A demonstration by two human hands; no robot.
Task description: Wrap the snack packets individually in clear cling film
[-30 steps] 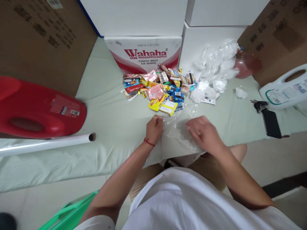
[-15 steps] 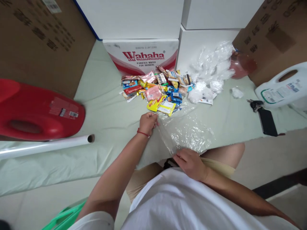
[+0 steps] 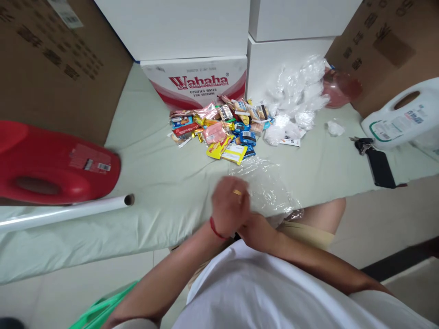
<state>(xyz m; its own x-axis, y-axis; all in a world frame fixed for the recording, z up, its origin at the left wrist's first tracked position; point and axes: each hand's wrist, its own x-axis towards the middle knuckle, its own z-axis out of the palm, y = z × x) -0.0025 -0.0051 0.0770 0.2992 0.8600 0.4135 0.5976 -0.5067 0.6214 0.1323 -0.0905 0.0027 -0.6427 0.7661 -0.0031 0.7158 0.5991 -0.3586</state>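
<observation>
Far L, a brown ctn is seen at the back; a red jug is parked on pale-green cloth, w/ a white roll laid just in front. Below, a green bag is glimpsed nr tiled floor. Mid: snack pkts are heaped before the Wahaha box. L hand is curled but blurred; grip can't be told. R hand, met by it, is closed on a clear bag, spread nr cloth's front edge; fingertips part-hidden. R side: crumpled plastic is piled, then keys, black case, white jug.
</observation>
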